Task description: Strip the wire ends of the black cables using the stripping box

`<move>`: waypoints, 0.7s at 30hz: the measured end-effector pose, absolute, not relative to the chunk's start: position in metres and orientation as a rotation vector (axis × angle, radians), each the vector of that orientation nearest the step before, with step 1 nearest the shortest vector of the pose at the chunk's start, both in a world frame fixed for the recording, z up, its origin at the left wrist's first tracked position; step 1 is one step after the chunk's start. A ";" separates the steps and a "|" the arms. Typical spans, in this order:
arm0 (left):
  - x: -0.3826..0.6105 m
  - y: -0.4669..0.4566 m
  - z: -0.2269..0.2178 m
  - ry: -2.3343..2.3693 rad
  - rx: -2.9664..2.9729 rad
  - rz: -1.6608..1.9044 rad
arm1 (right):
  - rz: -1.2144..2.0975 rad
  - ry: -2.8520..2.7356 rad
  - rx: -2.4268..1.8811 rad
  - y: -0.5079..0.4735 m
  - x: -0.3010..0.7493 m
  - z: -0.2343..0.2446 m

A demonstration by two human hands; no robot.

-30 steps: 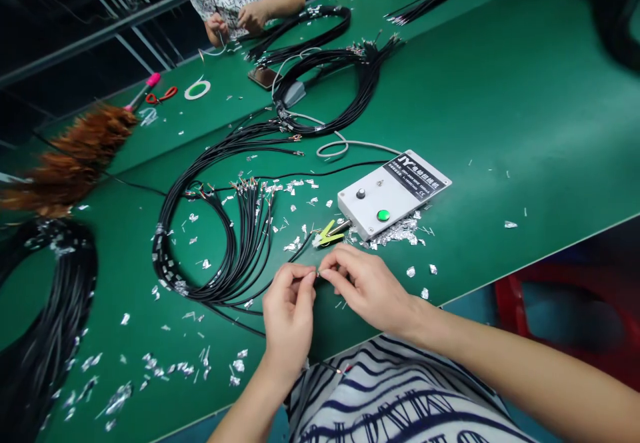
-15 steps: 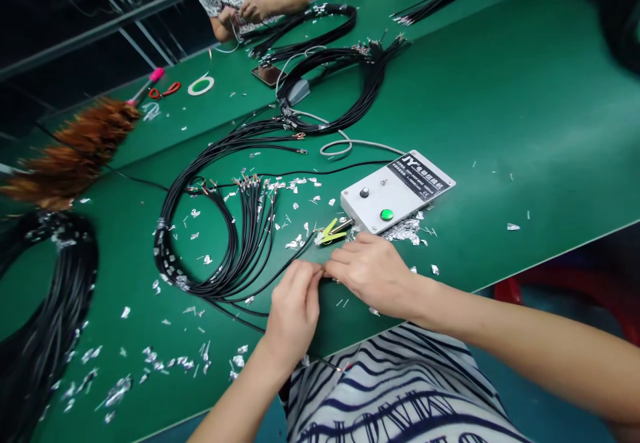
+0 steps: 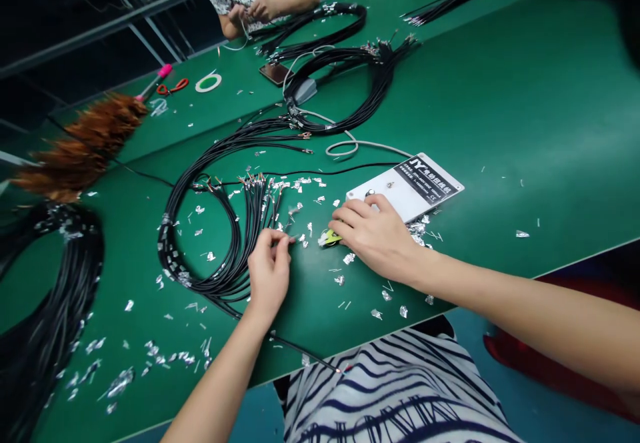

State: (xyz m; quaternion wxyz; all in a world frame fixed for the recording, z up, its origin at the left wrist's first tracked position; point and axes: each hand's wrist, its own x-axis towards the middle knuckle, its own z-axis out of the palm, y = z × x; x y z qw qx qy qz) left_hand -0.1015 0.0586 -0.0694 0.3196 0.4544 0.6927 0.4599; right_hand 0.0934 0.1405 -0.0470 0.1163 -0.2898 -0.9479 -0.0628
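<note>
The person wears a white garment point(image 3: 400, 396) at six o'clock, crossed by dark navy stripes, some thin and straight, others broad and wavy. The left forearm point(image 3: 215, 383) and right forearm point(image 3: 525, 316) are uncovered down to the left hand point(image 3: 269, 266) and right hand point(image 3: 373, 233).

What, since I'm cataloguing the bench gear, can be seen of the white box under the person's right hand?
The white box is a flat rectangular casing, metal-looking, lying diagonally on the green table. A black label with white print covers its far end. A black knob shows beside the right hand, which rests over its near end. Foil scraps lie against it.
</note>
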 end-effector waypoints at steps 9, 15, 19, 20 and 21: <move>-0.070 0.044 -0.068 1.783 1.250 1.191 | -0.235 -2.732 -0.743 0.149 0.093 -0.046; -0.063 0.053 -0.067 1.903 1.477 1.148 | -0.270 -2.700 -0.717 0.151 0.092 -0.046; -0.060 0.055 -0.068 1.942 1.532 1.109 | -0.246 -2.714 -0.737 0.151 0.091 -0.045; -0.060 0.056 -0.068 1.945 1.536 1.106 | -0.236 -2.725 -0.745 0.151 0.091 -0.044; -0.060 0.056 -0.069 1.949 1.539 1.105 | -0.227 -2.737 -0.755 0.151 0.091 -0.044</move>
